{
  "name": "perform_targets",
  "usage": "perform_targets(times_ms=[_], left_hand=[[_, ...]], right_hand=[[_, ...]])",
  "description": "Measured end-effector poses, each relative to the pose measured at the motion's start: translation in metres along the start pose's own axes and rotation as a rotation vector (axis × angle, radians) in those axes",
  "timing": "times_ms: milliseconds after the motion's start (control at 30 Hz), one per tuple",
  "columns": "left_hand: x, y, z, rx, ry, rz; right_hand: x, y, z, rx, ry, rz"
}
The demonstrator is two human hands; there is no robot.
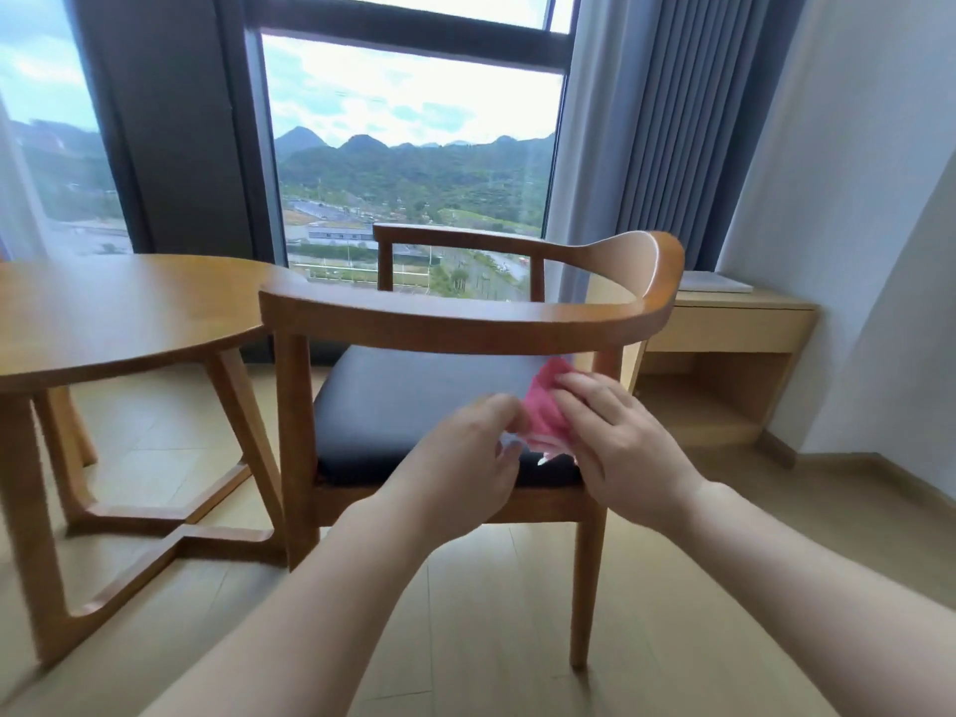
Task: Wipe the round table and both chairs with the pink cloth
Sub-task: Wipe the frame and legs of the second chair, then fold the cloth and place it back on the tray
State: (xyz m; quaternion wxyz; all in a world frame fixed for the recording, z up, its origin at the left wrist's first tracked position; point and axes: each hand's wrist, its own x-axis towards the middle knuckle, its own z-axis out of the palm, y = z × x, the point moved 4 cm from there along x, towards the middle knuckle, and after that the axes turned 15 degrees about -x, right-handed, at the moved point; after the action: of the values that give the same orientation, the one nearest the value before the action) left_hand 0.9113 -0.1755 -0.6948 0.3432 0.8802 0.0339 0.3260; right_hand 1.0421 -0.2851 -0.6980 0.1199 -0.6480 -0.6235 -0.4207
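Both hands meet over the front right part of the chair [465, 323] seat, at about 5 o'clock from the seat's centre. The pink cloth [544, 411] is bunched between them, just above the dark seat cushion [414, 401]. The right hand [621, 447] lies over the cloth with fingers curled onto it, holding it; the left hand [465, 458] pinches its near edge with fingertips. Whether the cloth touches the cushion cannot be told.

The chair's curved wooden armrest and back rail sweeps across above the hands, close over them, leaving a low gap between rail and cushion. The cushion's front edge runs just under the wrists. The round table [119, 313] stands at 9 o'clock, its rim touching or nearly touching the chair's left arm end. Bare floor lies open at 6 o'clock.

At 3 o'clock a low wooden cabinet [724, 328] has 1 open shelf compartment; on its top rests a flat white object [716, 284].
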Motion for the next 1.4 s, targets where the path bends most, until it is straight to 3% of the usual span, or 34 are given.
perform_targets(times_ms=[200, 433, 533, 733, 833, 967, 1167, 1267, 1400], left_hand=[[0.062, 0.074, -0.077, -0.164, 0.014, -0.157], [0.213, 0.217, -0.185, -0.476, -0.34, -0.263], [0.284, 0.28, -0.225, -0.326, -0.352, -0.234], [0.417, 0.402, -0.275, -0.069, -0.356, -0.148], [0.459, 0.443, -0.288, 0.076, -0.343, -0.125], [0.499, 0.463, -0.307, 0.138, -0.207, -0.166], [0.539, 0.445, -0.308, -0.266, -0.151, -0.275], [0.562, 0.422, -0.304, -0.439, -0.177, -0.303], [0.598, 0.392, -0.287, -0.501, -0.27, -0.308]], right_hand=[[0.066, 0.025, -0.083, 0.202, -0.021, -0.005], [0.213, 0.113, -0.226, 0.379, -0.041, -0.079], [0.275, 0.166, -0.289, 0.466, -0.115, -0.09], [0.374, 0.287, -0.396, 0.478, -0.198, 0.103], [0.41, 0.336, -0.424, 0.48, -0.348, 0.252], [0.45, 0.386, -0.448, 0.552, -0.343, 0.329], [0.488, 0.442, -0.441, 0.855, -0.211, 0.585], [0.5, 0.468, -0.431, 0.807, -0.156, 0.636], [0.512, 0.514, -0.423, 0.665, -0.057, 0.721]])
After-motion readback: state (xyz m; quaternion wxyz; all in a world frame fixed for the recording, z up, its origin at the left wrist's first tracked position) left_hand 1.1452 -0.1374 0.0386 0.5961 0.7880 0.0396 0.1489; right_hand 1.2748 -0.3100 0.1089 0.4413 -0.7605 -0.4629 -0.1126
